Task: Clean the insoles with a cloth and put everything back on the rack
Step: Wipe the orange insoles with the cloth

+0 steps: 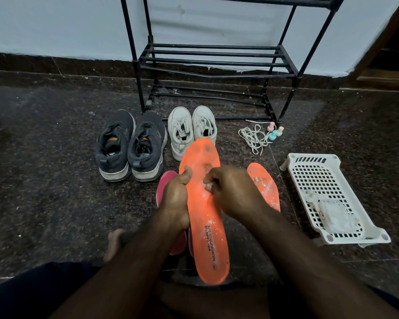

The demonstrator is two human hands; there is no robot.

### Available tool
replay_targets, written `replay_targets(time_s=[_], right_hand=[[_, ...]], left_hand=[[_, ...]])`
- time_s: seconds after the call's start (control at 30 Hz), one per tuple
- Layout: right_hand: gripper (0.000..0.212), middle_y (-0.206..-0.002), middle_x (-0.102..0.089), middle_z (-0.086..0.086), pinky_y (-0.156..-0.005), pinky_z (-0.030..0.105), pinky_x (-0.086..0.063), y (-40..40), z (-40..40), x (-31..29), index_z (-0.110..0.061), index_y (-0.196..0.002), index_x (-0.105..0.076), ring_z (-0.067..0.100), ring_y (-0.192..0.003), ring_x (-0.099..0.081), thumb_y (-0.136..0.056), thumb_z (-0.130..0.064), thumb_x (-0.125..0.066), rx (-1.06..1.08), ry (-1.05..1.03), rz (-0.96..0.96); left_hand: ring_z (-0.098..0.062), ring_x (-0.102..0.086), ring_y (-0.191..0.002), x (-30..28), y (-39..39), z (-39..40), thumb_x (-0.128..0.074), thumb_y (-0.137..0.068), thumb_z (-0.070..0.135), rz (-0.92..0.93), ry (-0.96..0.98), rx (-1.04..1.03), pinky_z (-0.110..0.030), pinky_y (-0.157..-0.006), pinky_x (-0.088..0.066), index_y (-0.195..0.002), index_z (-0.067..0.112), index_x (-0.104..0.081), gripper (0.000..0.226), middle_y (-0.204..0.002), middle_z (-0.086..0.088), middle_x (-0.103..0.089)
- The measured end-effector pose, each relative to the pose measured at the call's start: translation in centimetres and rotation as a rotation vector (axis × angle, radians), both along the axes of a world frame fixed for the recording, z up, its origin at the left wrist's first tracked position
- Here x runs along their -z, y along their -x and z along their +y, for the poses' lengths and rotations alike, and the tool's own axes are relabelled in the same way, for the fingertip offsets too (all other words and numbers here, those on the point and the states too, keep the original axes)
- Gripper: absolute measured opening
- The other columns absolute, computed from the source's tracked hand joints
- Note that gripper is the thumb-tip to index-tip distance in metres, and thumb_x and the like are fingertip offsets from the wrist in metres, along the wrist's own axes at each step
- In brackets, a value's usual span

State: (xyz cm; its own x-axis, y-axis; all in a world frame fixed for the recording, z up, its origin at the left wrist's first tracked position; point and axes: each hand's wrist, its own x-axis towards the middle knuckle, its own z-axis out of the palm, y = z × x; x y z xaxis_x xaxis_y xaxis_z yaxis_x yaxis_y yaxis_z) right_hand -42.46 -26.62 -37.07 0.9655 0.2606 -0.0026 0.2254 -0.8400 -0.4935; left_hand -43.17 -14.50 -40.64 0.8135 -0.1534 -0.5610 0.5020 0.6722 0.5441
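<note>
My left hand (176, 199) grips the left edge of an orange insole (205, 217), held lengthwise above the floor, speckled with white marks. My right hand (228, 187) is curled over its middle and pinches a small whitish wad, only a bit of which shows between the fingers. A second orange insole (266, 187) lies on the floor to the right. Two pink insoles (166, 180) lie under my left hand, partly hidden. The black metal rack (217, 63) stands at the back against the wall.
Dark grey sneakers (130, 146) and white sneakers (190, 130) stand on the dark speckled floor in front of the rack. Loose white laces (253, 138) and small pastel bottles (275, 131) lie right of them. A white perforated basket (327, 180) with clear packets sits at right.
</note>
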Motion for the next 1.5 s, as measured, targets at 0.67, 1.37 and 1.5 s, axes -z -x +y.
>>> replay_targets(time_s=[0.67, 1.37, 1.5], right_hand=[[0.009, -0.078, -0.071, -0.009, -0.074, 0.025, -0.049, 0.3, -0.3, 0.0, -0.022, -0.082, -0.073, 0.007, -0.074, -0.064, -0.082, -0.014, -0.069, 0.109, -0.269, 0.016], [0.012, -0.080, -0.062, 0.005, -0.069, 0.029, -0.038, -1.3, -1.1, 1.4, -0.012, -0.082, -0.064, 0.023, -0.075, -0.057, -0.076, -0.002, -0.063, 0.060, -0.127, -0.373], [0.011, -0.081, -0.063, -0.003, -0.068, 0.022, -0.038, -1.4, -1.3, 0.9, -0.015, -0.082, -0.064, 0.014, -0.075, -0.056, -0.078, -0.006, -0.066, 0.087, -0.239, -0.330]], left_hand=[[-0.039, -0.067, -0.098, -0.1, -0.4, 0.7, -0.035, -0.104, 0.048, 0.035, 0.069, -0.019, -0.054, -0.101, -0.045, -0.118, 0.000, -0.063, 0.057, -0.109, -0.025, -0.071], [-0.036, -0.070, -0.095, 0.2, 0.1, -0.1, -0.035, -0.106, 0.038, -0.007, 0.036, 0.114, -0.048, -0.088, -0.052, -0.120, 0.005, -0.065, 0.047, -0.111, -0.021, -0.072], [-0.034, -0.070, -0.099, 0.6, -0.1, -0.2, -0.034, -0.106, 0.038, -0.022, 0.061, 0.111, -0.047, -0.090, -0.052, -0.126, 0.004, -0.062, 0.049, -0.117, -0.021, -0.070]])
